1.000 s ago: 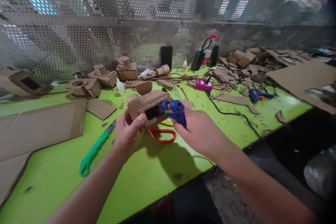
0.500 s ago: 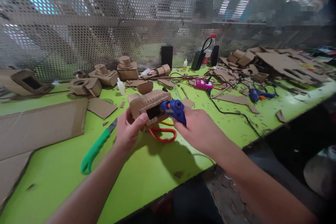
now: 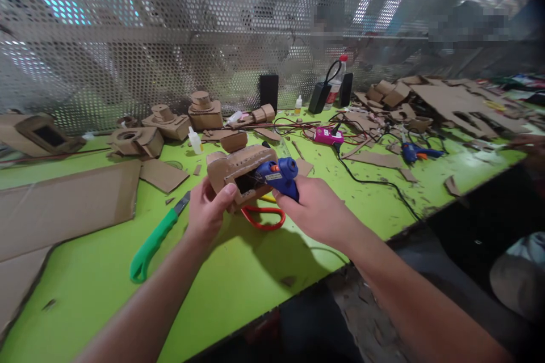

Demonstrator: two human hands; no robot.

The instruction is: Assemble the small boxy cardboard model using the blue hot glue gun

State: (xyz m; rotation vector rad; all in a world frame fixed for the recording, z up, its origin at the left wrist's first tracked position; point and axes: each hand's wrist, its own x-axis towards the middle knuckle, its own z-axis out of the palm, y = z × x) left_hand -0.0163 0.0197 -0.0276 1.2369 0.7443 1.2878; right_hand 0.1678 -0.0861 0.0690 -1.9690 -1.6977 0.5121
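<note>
My left hand (image 3: 207,212) is wrapped around a small brown cardboard model (image 3: 237,169) with a dark rectangular opening, held above the green table (image 3: 238,283). My right hand (image 3: 314,211) grips a blue hot glue gun (image 3: 279,174) whose nozzle points left into that opening. Red-handled scissors (image 3: 263,218) lie on the table just below both hands. A green-handled utility knife (image 3: 154,245) lies to the left of my left hand.
Flat cardboard sheets (image 3: 63,204) cover the left side. Several cardboard models (image 3: 170,122) stand along the perforated metal screen at the back. A pink device (image 3: 328,136), a second blue glue gun (image 3: 415,152), cables and cardboard scraps lie on the right. The table edge runs diagonally at lower right.
The glue gun has tilted and shifted slightly left, its nozzle going deeper into the model's opening. My left hand keeps the model almost still.
</note>
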